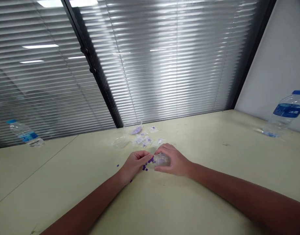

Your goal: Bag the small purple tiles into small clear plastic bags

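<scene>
My right hand (174,160) is wrapped round a small clear plastic cup (161,159) lying on its side on the pale table (213,143). My left hand (135,164) pinches at tiny purple pieces (150,160) at the cup's mouth. A few more purple pieces (145,168) lie loose on the table under and beside the left hand.
Behind the hands lie several small clear bags with purple bits (145,141), a clear lid (119,142) and a clear cup holding purple pieces (134,128). One water bottle (285,112) stands at the far right, another (24,133) lies at the far left. Window blinds back the table.
</scene>
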A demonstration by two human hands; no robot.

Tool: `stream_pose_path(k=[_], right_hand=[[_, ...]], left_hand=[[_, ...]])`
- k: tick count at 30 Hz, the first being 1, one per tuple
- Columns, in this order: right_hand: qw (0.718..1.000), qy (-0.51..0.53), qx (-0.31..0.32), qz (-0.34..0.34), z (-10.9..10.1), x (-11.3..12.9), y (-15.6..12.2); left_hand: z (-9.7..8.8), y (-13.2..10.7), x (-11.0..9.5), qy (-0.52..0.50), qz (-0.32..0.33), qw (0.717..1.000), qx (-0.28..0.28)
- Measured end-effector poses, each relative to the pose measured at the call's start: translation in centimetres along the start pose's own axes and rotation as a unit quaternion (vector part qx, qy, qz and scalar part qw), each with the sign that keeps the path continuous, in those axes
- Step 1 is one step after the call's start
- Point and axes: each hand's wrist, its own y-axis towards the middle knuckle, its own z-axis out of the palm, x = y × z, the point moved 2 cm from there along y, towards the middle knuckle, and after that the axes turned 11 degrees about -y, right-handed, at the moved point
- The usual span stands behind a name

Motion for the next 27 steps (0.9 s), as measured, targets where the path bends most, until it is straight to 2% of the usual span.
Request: stream_pose_path(k=[5, 13, 16, 19, 23, 27], right_hand=[[1.0, 0.004, 0.004, -0.006, 0.0, 0.2, 0.0], [1.0, -0.001, 0.023, 0.018, 0.2, -0.1, -0.1], [1.0, -0.004, 0.022, 0.016, 0.2, -0.1, -0.1], [1.0, -0.004, 0.021, 0.007, 0.2, -0.2, 0.0], [1.0, -0.007, 0.029, -0.003, 0.0, -0.3, -0.1], [1.0, -0.001, 0.029, 0.003, -0.1, -0.4, -0.2]], left_hand=[[0.6, -0.1, 0.0, 0.072, 0.031, 0.996, 0.042], [2.6, -0.6, 0.4, 0.081, 0.069, 0.994, -0.02], [3.1, -0.8, 0.3, 0.087, 0.08, 0.993, -0.01], [2.7, -0.8, 0.0, 0.09, 0.074, 0.993, 0.026], [1.1, -0.5, -0.5, 0.093, 0.032, 0.994, 0.056], [-0.4, 0.1, -0.4, 0.04, 0.011, 0.996, 0.073]])
